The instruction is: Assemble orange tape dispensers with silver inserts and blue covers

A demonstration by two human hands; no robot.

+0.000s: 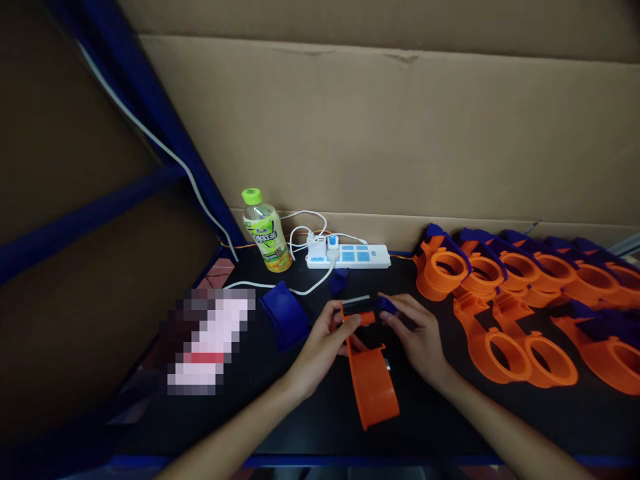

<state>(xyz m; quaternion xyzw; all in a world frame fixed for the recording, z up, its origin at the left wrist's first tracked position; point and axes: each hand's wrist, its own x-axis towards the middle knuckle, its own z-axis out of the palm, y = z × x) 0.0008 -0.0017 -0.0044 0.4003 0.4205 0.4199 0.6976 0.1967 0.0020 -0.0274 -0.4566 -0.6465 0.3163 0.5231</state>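
Observation:
An orange packing tape dispenser frame (374, 387) hangs from my left hand (327, 340), its round hub toward me. My left fingers are closed on its upper end, beside a serrated metal strip (357, 300) and a dark part. My right hand (417, 333) pinches a small dark blue plastic piece (386, 305) just right of that end; whether the two parts touch, I cannot tell. Behind my left hand lies a folded blue piece (285, 317). A smaller blue piece (339, 280) rests farther back on the black tabletop (290, 427).
Several orange and blue dispensers (443, 267) stand in a row at the right, with orange frames (500, 353) in front. A white power strip (350, 257) with cables and a drink bottle (267, 233) stand by the cardboard wall (380, 133). A pixelated patch covers something at left.

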